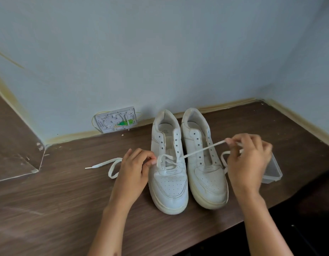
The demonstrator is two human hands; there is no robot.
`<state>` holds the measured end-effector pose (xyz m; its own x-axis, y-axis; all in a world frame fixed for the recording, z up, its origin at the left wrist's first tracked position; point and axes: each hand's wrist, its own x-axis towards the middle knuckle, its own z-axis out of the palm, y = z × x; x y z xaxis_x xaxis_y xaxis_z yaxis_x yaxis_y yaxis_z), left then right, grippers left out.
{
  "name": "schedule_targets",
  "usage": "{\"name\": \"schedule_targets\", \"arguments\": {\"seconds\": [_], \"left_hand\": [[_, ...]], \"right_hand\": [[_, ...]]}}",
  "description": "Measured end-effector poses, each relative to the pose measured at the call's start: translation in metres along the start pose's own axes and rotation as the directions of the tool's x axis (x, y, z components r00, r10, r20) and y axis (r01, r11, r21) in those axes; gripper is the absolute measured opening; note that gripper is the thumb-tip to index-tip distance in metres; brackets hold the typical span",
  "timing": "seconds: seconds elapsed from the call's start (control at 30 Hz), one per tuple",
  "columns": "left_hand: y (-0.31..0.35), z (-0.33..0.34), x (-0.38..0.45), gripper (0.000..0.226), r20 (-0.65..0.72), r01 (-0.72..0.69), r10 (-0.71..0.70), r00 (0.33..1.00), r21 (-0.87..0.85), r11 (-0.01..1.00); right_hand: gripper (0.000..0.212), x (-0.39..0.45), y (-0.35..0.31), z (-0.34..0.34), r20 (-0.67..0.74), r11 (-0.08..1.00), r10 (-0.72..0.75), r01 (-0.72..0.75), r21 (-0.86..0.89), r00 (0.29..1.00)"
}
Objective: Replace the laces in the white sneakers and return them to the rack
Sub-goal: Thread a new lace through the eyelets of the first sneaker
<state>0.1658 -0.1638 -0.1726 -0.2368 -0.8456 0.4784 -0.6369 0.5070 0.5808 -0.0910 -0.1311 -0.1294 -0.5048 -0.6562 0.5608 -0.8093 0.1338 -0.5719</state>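
Your left hand (136,163) pinches the lace (200,150) at the low holes of the left sneaker (169,182). Your right hand (250,159) pinches the other end, pulled tight across the right sneaker (206,174). Keep the lace flat and pull both ends the same, so they match. Push the tip through the next hole up. On the table (67,200) I count two sneakers side by side, one lace, and one clear box (272,172) at the right. A wall plate (116,120) sits far back.
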Motion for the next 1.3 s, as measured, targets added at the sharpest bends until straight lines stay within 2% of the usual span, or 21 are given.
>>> {"name": "schedule_targets", "arguments": {"seconds": [0.07, 0.1, 0.17, 0.27, 0.33, 0.43, 0.5, 0.57, 0.63, 0.77, 0.87, 0.97, 1.03, 1.1, 1.17, 1.2, 1.27, 1.3], "left_hand": [[0.000, 0.001, 0.000, 0.013, 0.004, 0.002, -0.002, 1.000, -0.001, 1.000], [-0.001, 0.001, 0.000, 0.014, 0.006, 0.004, -0.004, 1.000, -0.001, 1.000], [-0.001, 0.002, 0.001, 0.018, 0.011, 0.008, -0.008, 1.000, 0.003, 1.000], [0.000, 0.001, 0.001, 0.019, 0.007, 0.013, -0.013, 1.000, 0.007, 1.000], [0.000, 0.002, 0.000, 0.017, 0.003, 0.009, -0.009, 1.000, 0.005, 1.000], [0.000, 0.001, 0.000, 0.015, 0.002, -0.007, 0.007, 1.000, 0.008, 1.000], [-0.002, 0.001, 0.000, 0.012, 0.001, -0.015, 0.015, 1.000, 0.013, 1.000], [-0.003, 0.001, 0.000, 0.011, 0.004, -0.025, 0.024, 1.000, 0.017, 1.000], [-0.003, 0.001, 0.001, 0.010, 0.004, -0.033, 0.033, 0.999, 0.023, 0.999], [-0.001, -0.001, 0.001, 0.010, 0.023, -0.010, 0.009, 1.000, 0.055, 0.998], [0.002, -0.012, 0.001, 0.009, 0.120, 0.095, -0.102, 0.987, 0.063, 0.993], [0.009, -0.029, 0.001, 0.029, 0.301, 0.270, -0.231, 0.925, -0.093, 0.958], [0.015, -0.040, 0.002, 0.035, 0.370, 0.334, -0.232, 0.899, -0.238, 0.912], [0.020, -0.048, 0.002, 0.038, 0.406, 0.339, -0.179, 0.896, -0.367, 0.866], [0.025, -0.052, 0.003, 0.037, 0.394, 0.315, -0.120, 0.911, -0.478, 0.820], [0.027, -0.051, 0.004, 0.038, 0.367, 0.294, -0.101, 0.925, -0.519, 0.803], [0.030, -0.047, 0.006, 0.039, 0.277, 0.225, -0.077, 0.958, -0.559, 0.798], [0.031, -0.044, 0.006, 0.038, 0.223, 0.188, -0.070, 0.972, -0.565, 0.803]], "right_hand": [[0.012, 0.000, 0.001, -0.001, 0.034, 1.000, 0.020, -0.020, 0.001, 0.999], [0.017, -0.001, -0.002, 0.000, 0.076, 1.000, -0.015, 0.013, 0.016, 0.997], [0.026, -0.007, -0.014, 0.003, 0.187, 0.988, -0.152, 0.143, 0.058, 0.970], [0.028, -0.020, -0.031, 0.014, 0.357, 0.938, -0.345, 0.336, 0.091, 0.868], [0.026, -0.029, -0.036, 0.021, 0.387, 0.916, -0.397, 0.383, 0.116, 0.833], [0.008, -0.032, -0.037, 0.024, 0.342, 0.911, -0.412, 0.386, 0.145, 0.844], [0.005, -0.027, -0.034, 0.021, 0.281, 0.924, -0.382, 0.366, 0.108, 0.881], [0.002, -0.018, -0.026, 0.014, 0.179, 0.959, -0.283, 0.276, 0.063, 0.942], [0.008, -0.012, -0.019, 0.008, 0.106, 0.985, -0.171, 0.168, 0.041, 0.979], [0.007, -0.017, -0.020, 0.011, 0.129, 0.991, -0.134, 0.129, 0.045, 0.983], [0.014, -0.017, -0.023, 0.012, 0.157, 0.988, -0.127, 0.110, 0.112, 0.979], [0.027, -0.013, -0.024, 0.008, 0.152, 0.985, -0.090, 0.065, 0.160, 0.984], [0.025, -0.013, -0.028, 0.005, 0.175, 0.979, -0.086, 0.050, 0.200, 0.981], [0.015, -0.013, -0.035, 0.000, 0.201, 0.969, -0.132, 0.083, 0.233, 0.971], [0.008, -0.014, -0.045, -0.004, 0.354, 0.911, -0.168, 0.007, 0.413, 0.920], [0.007, -0.014, -0.051, -0.007, 0.497, 0.829, -0.199, -0.125, 0.545, 0.845], [0.012, -0.019, -0.066, -0.012, 0.734, 0.654, -0.337, -0.414, 0.633, 0.589], [0.020, -0.023, -0.072, -0.013, 0.785, 0.617, -0.400, -0.495, 0.612, 0.473]]}}
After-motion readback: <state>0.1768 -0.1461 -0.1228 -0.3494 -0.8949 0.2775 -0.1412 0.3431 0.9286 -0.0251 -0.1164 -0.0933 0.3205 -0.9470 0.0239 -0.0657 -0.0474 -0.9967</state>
